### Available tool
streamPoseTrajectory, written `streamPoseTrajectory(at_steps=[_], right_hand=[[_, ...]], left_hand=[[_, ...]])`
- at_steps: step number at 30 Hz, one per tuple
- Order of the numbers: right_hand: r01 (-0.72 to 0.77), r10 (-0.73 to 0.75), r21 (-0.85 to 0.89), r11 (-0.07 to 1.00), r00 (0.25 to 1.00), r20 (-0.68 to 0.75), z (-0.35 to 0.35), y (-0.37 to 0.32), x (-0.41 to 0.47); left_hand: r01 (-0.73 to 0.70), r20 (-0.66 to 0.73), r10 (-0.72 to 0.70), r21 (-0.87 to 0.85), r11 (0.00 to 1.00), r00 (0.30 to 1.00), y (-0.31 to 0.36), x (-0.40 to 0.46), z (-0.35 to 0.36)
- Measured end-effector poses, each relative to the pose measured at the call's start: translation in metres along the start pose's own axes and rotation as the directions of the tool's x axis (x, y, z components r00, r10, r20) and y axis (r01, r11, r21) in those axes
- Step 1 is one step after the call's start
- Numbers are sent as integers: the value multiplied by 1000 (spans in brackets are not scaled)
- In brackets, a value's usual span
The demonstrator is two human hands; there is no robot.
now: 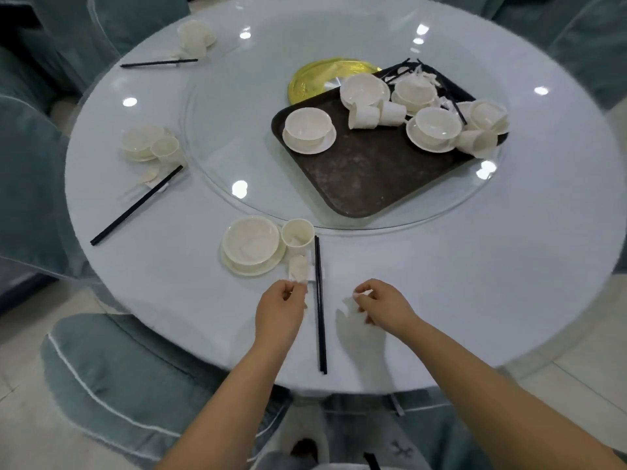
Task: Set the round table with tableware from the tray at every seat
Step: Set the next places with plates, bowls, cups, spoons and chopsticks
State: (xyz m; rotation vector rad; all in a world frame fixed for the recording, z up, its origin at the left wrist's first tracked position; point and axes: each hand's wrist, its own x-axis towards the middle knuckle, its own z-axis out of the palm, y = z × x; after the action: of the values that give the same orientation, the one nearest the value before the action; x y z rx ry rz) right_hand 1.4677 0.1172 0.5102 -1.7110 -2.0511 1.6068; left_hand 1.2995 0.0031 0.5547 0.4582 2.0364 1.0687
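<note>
At the near seat a white bowl on a saucer (252,244) stands beside a white cup (298,232). A white spoon (298,268) lies below the cup, and my left hand (283,301) pinches its handle end. A pair of black chopsticks (319,300) lies on a small white rest (318,273), pointing toward me between my hands. My right hand (381,307) hovers right of the chopsticks with curled fingers pinching a small white piece. The dark tray (359,178) on the glass turntable (217,157) holds several bowls, cups, spoons and chopsticks.
Two set places lie on the round table (475,283) at the left (149,147) and far left (195,37), each with chopsticks. A gold plate (315,78) lies behind the tray. Teal covered chairs ring the table; one (112,378) is at my lower left.
</note>
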Motion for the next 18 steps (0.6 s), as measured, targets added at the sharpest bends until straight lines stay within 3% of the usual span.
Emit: streamPoseTrajectory(at_steps=[6,18], right_hand=[[37,-19,132,991,991,-133,-6,13,-84],[61,32,251,966,935,-352,-54,69,-228]], left_hand=[[-160,173,150,48,986,973,4,-53,16],[-334,440,280,49,941,853,17,-164,90]])
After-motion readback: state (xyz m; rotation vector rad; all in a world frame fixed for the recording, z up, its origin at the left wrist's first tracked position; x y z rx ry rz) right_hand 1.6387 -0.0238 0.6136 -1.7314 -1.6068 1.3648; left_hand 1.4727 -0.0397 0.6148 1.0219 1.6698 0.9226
